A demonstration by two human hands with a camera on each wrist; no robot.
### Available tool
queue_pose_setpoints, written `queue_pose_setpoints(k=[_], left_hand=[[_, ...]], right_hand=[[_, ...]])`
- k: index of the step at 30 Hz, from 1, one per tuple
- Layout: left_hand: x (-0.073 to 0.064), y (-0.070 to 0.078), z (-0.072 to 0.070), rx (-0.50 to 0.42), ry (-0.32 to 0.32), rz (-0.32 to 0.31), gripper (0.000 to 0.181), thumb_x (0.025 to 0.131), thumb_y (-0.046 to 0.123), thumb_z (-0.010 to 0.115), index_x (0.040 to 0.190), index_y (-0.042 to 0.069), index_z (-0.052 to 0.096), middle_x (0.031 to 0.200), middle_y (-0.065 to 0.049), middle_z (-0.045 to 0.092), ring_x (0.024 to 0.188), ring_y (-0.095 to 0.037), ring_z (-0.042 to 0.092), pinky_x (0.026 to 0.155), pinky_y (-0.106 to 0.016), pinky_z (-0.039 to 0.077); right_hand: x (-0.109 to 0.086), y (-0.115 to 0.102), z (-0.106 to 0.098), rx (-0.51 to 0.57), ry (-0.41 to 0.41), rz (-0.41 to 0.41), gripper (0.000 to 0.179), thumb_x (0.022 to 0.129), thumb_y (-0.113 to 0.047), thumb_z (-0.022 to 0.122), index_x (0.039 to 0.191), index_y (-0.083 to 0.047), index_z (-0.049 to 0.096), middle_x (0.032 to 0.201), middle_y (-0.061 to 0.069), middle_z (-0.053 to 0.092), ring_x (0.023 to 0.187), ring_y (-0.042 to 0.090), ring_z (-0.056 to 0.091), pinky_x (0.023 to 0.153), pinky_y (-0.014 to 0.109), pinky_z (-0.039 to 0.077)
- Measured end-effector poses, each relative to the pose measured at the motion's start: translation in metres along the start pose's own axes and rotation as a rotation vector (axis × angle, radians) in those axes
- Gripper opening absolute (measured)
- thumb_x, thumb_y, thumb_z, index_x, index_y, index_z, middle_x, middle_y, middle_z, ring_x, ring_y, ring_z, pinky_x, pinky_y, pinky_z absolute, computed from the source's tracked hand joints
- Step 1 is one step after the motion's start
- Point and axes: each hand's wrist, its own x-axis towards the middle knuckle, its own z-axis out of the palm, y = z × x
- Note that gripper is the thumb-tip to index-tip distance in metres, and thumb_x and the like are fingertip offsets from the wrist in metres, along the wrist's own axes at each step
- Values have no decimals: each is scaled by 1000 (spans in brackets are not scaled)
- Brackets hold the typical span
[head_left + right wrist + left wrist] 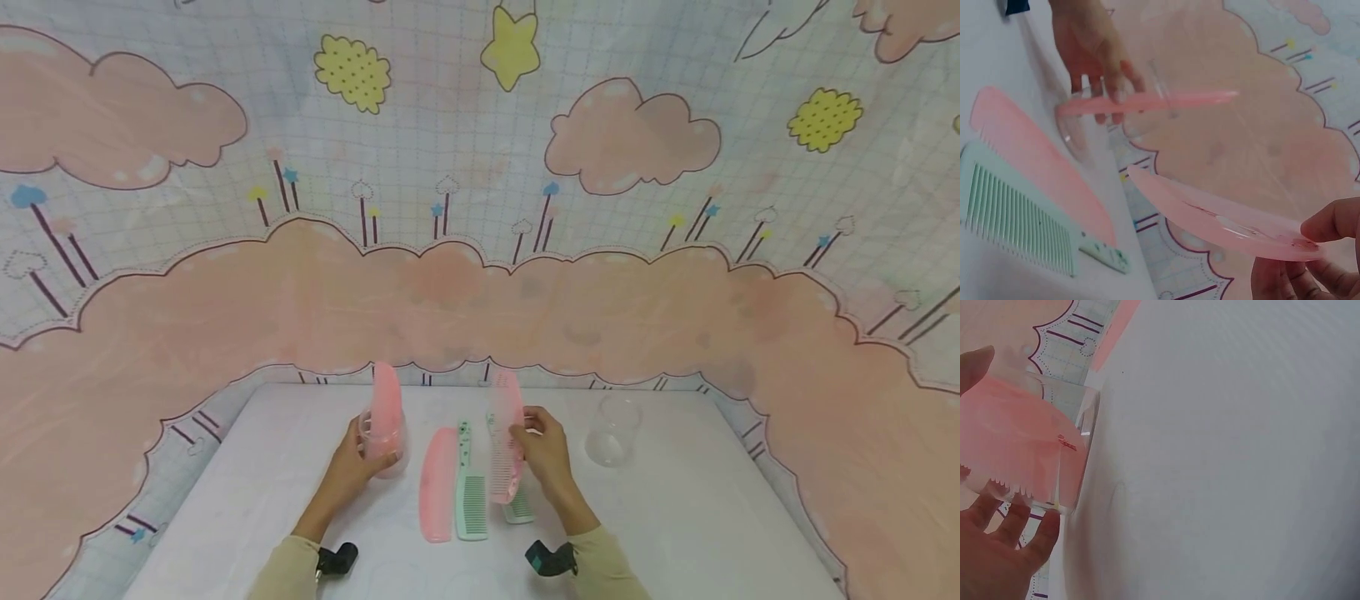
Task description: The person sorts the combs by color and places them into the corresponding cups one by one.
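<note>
My left hand (360,457) grips a clear plastic cup (1088,419) with the fingers and thumb around its side. A pink comb (387,400) stands upright in that cup, its upper part rising above the rim. In my right hand (546,446) a second pink comb (507,442) is pinched between thumb and fingers, lifted over the table. On the table between the hands lie a third pink comb (438,487) and a green handled comb (472,492). Another green comb (519,507) lies partly hidden behind the raised pink one.
A second clear cup (613,433) stands on the white table (697,508), to the right of my right hand. Behind the table hangs a cloth (480,317) printed with clouds and stars. Each wrist wears a black camera (551,558).
</note>
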Motion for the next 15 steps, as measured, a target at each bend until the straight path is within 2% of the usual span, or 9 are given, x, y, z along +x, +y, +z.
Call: queue_pose_setpoints(k=[5, 12, 15], left_hand=[[1, 0, 1, -6, -8, -26, 103, 81, 41, 78, 154, 9, 14, 159, -22, 26, 140, -45, 36, 108, -59, 40], [2, 0, 2, 5, 9, -20, 101, 79, 39, 81, 152, 10, 17, 149, -23, 40, 130, -40, 48, 101, -53, 48], [2, -1, 2, 0, 5, -10, 102, 79, 38, 80, 154, 12, 16, 151, -21, 37, 131, -41, 47, 100, -52, 49]], right_hand=[[-1, -6, 1, 20, -15, -12, 29, 91, -14, 64, 118, -6, 62, 102, 13, 65, 77, 16, 60, 64, 26, 55], [-3, -20, 3, 60, -8, -42, 28, 91, -11, 64, 117, -4, 62, 100, 13, 67, 77, 14, 60, 63, 25, 56], [-3, -22, 4, 103, -13, -51, 28, 90, -9, 64, 117, -3, 62, 100, 14, 66, 78, 13, 63, 63, 26, 56]])
